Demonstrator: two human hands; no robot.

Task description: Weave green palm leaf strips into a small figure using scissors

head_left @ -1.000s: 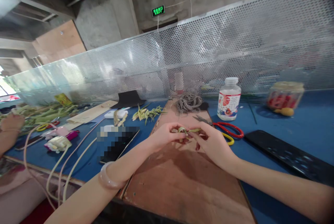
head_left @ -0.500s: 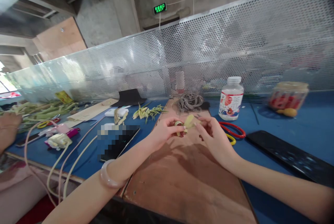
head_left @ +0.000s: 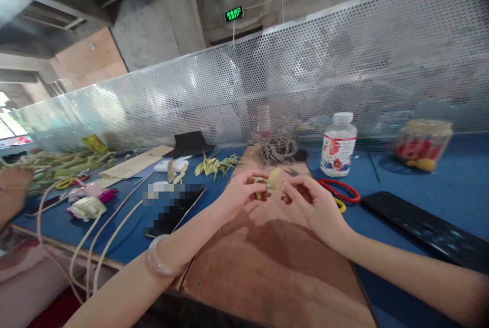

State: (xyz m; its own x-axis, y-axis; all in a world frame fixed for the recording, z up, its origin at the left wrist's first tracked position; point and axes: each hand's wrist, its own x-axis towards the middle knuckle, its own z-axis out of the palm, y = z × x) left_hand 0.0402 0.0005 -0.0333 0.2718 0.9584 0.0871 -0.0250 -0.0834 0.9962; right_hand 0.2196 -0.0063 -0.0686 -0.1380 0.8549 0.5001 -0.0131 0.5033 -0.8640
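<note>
A small pale-green leafy piece stands up from the fingers of my left hand, which is closed round its curled lower part. Just to the right is my right hand, its fingers bent and the fingertips close together near the piece; whether anything thin is between them is too small to tell. Both hands are above the brown wooden board. Behind them on the board lies a tangle of grey cord. Scissors with red handles lie right of my right hand, their grey tips showing behind the fingers.
On the right are a labelled plastic bottle, a jar and a black phone. To the left are another phone, plant sprigs, cables and dried husks. Another person's hand is at the far left.
My right fingers have moved slightly down and left, away from the top of the leafy piece, which now stands more upright. The other person's hand has shifted slightly.
</note>
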